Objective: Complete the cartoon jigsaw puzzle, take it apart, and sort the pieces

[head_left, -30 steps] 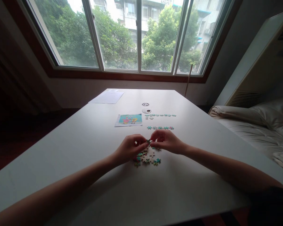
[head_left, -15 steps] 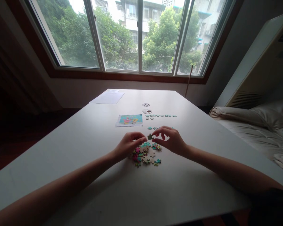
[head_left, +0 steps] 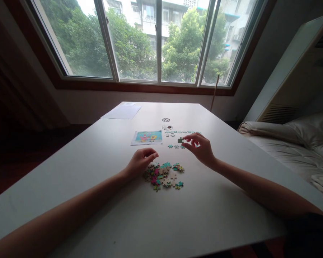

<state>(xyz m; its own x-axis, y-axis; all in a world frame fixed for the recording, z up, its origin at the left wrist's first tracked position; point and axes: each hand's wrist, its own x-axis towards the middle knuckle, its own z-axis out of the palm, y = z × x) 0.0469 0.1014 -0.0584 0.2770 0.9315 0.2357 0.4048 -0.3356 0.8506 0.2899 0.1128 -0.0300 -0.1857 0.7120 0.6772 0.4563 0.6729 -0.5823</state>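
Note:
My right hand (head_left: 200,147) pinches a small dark green puzzle piece (head_left: 180,140) between thumb and fingertips, held just above a short row of teal pieces (head_left: 174,146) on the white table (head_left: 97,161). My left hand (head_left: 140,163) rests on the table with its fingers curled, touching the left edge of a heap of loose coloured puzzle pieces (head_left: 164,175); whether it holds a piece I cannot see. A longer row of teal pieces (head_left: 183,132) lies farther back. A cartoon reference picture (head_left: 147,137) lies left of the rows.
Two small round objects (head_left: 167,123) sit behind the far row. A white sheet of paper (head_left: 122,111) lies at the table's far left corner. A bed with pale bedding (head_left: 293,143) stands right of the table. A thin stick (head_left: 214,92) leans under the window.
My right hand has carried the green piece away from my left hand, up and back toward the near teal row. My left hand has settled onto the table beside the heap.

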